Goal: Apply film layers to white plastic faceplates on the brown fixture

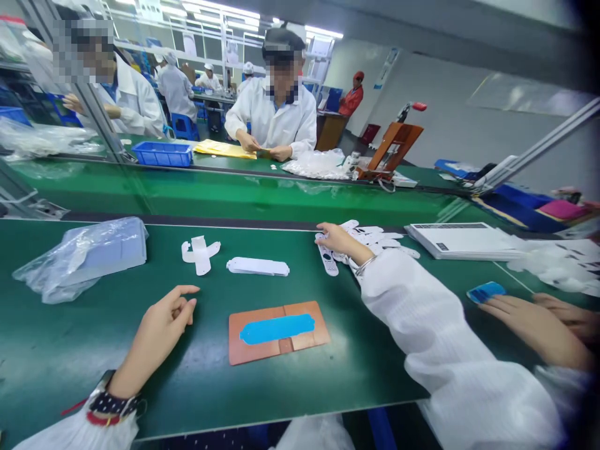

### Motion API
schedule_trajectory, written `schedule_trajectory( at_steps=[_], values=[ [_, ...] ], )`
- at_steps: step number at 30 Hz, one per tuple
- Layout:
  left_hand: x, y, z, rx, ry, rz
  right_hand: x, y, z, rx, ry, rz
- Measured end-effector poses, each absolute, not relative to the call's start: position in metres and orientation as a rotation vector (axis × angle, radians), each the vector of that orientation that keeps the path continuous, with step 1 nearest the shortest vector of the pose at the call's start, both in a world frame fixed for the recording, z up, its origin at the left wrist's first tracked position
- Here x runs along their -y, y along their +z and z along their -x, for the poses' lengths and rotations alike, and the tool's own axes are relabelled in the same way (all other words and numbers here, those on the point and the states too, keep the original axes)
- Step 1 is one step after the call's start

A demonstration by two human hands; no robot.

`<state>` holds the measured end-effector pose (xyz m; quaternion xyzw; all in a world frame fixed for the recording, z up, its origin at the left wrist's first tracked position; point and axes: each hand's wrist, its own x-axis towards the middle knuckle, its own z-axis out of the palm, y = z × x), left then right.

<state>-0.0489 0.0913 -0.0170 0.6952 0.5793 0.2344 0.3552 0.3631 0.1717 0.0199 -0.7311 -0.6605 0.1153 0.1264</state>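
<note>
White punched strips (pixel 377 239) beyond brown plate (pixel 262 350), under right hand (pixel 342 240).
Left hand (pixel 164 322) loosely curled, plate's left; right's grip unclear.

Pale grey wall (pixel 459 140), bright overhead strip lights (pixel 220 9), blue stool (pixel 184 127) beyond a green workbench (pixel 197 369).

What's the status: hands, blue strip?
Left hand looks empty. Right hand at white strips. Blue strip on brown plate, nothing covering it.

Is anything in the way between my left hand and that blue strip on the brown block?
Nothing visible stands between your left hand and the blue strip, just green tabletop and the left margin of the brown block.
</note>
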Motion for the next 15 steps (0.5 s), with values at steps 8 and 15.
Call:
schedule_trajectory(
  at_steps=[8,15],
  values=[
    [-0.091,-0.022,0.047,-1.507,0.685,-1.685,-0.194,-0.008,-0.365,1.852,0.390,2.266],
    [-0.092,-0.028,0.047,-1.463,0.742,-1.656,-0.195,-0.005,-0.363,1.777,0.578,2.263]
  ],
)
